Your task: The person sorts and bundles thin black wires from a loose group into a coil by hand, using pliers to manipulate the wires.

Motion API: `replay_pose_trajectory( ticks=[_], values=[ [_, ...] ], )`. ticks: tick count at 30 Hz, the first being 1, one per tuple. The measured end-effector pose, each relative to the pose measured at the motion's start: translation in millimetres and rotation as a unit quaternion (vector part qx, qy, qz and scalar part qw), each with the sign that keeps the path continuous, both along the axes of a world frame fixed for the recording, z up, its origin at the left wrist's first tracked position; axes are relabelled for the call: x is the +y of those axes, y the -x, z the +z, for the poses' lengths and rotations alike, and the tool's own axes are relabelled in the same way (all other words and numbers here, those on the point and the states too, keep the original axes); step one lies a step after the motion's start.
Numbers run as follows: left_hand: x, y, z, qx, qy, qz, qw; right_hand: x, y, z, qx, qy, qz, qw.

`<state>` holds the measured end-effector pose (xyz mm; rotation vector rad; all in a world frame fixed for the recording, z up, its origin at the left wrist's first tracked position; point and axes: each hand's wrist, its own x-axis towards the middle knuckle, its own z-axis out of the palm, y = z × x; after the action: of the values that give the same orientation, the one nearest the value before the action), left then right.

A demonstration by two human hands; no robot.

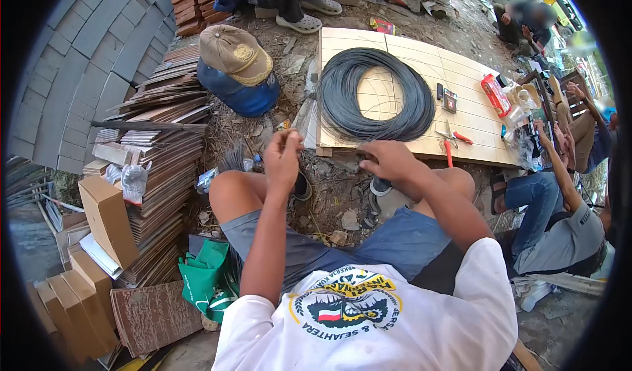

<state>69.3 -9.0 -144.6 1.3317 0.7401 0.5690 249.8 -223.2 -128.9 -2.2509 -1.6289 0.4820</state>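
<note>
A large coil of dark wire [411,117] lies on a pale slatted wooden board [471,68] in front of me. My left hand [283,159] is raised over my left knee, thumb and fingertips pinched together. Near the coil's front edge is my right hand [388,161], its fingers curled in and closed. Whatever either hand holds is too thin or too hidden to make out. A bundle of dark wire pieces [234,158] rests by my left knee. Pliers [450,134] with red handles lie on the board to the right.
Stacked tiles [161,219] and cardboard boxes [105,219] stand at left, with a glove [135,183] on them. A cap [236,52] sits on a blue container [243,98]. A green bag [207,279] is beside me. A seated person [553,233] is at right.
</note>
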Motion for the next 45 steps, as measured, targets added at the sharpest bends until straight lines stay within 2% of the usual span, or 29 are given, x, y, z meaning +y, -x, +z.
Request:
replay_pose_trajectory(
  ticks=[1, 2, 3, 4, 5, 6, 8, 10, 12, 14, 19, 22, 25, 27, 30, 34, 35, 39, 40, 42, 43, 45],
  values=[
    [-11, -19, -31, 0.064, 0.094, -0.016, 0.993, 8, 4, -4, 0.029, 0.121, 0.024, 0.992],
    [-17, -34, -75, 0.122, 0.15, 0.021, 0.981, 13, 4, -18, 0.034, 0.201, 0.024, 0.979],
    [-20, -42, -110, 0.147, 0.195, 0.041, 0.969, 20, -1, -14, 0.011, 0.239, 0.051, 0.97],
    [-21, -46, -122, 0.156, 0.193, 0.044, 0.968, 22, 1, -7, -0.002, 0.279, 0.076, 0.957],
    [-27, -45, -132, 0.147, 0.314, 0.125, 0.93, 21, 2, 1, 0.045, 0.216, 0.035, 0.975],
    [-33, -45, -145, 0.13, 0.428, 0.206, 0.871, 22, -3, 10, 0.088, 0.152, -0.007, 0.984],
    [-32, -41, -182, 0.134, 0.46, 0.207, 0.853, 18, -12, 19, 0.135, 0.133, -0.039, 0.981],
    [-35, -44, -188, 0.145, 0.482, 0.271, 0.821, 12, -22, 19, 0.029, 0.074, -0.053, 0.995],
    [-28, -45, -204, 0.144, 0.459, 0.272, 0.833, 10, -27, 20, 0.022, 0.111, -0.055, 0.992],
    [-14, -49, -215, 0.094, 0.472, 0.208, 0.852, 6, -24, 19, 0.013, 0.105, -0.06, 0.993],
    [4, -58, -186, 0.131, 0.476, 0.176, 0.852, 7, -18, 10, 0.036, 0.114, -0.02, 0.993],
    [4, -63, -171, 0.116, 0.428, 0.209, 0.872, 11, -18, 14, 0.037, 0.149, -0.02, 0.988],
    [8, -66, -159, 0.089, 0.388, 0.19, 0.898, 16, -16, 18, 0.038, 0.172, -0.028, 0.984],
    [12, -70, -152, 0.079, 0.361, 0.126, 0.92, 19, -14, 17, 0.038, 0.176, -0.031, 0.983],
    [16, -79, -140, 0.049, 0.334, 0.167, 0.926, 18, -15, 8, 0.037, 0.169, -0.025, 0.985],
    [16, -87, -116, 0.029, 0.3, 0.17, 0.938, 20, -14, 4, 0.039, 0.184, -0.023, 0.982],
    [13, -89, -110, 0.032, 0.255, 0.181, 0.949, 20, -14, 4, 0.04, 0.182, -0.03, 0.982],
    [12, -100, -126, 0.02, 0.124, 0.192, 0.973, 23, -14, 2, 0.042, 0.19, -0.032, 0.98],
    [11, -102, -127, 0.02, 0.123, 0.19, 0.974, 24, -13, 2, 0.041, 0.194, -0.025, 0.98],
    [9, -105, -128, 0.034, 0.086, 0.122, 0.988, 25, -13, 4, 0.041, 0.198, -0.021, 0.979],
    [15, -109, -146, 0.033, 0.085, 0.12, 0.989, 25, -13, 6, 0.048, 0.196, -0.023, 0.979],
    [27, -115, -176, 0.133, 0.025, 0.044, 0.99, 23, -14, 7, 0.054, 0.194, -0.026, 0.979]
  ],
)
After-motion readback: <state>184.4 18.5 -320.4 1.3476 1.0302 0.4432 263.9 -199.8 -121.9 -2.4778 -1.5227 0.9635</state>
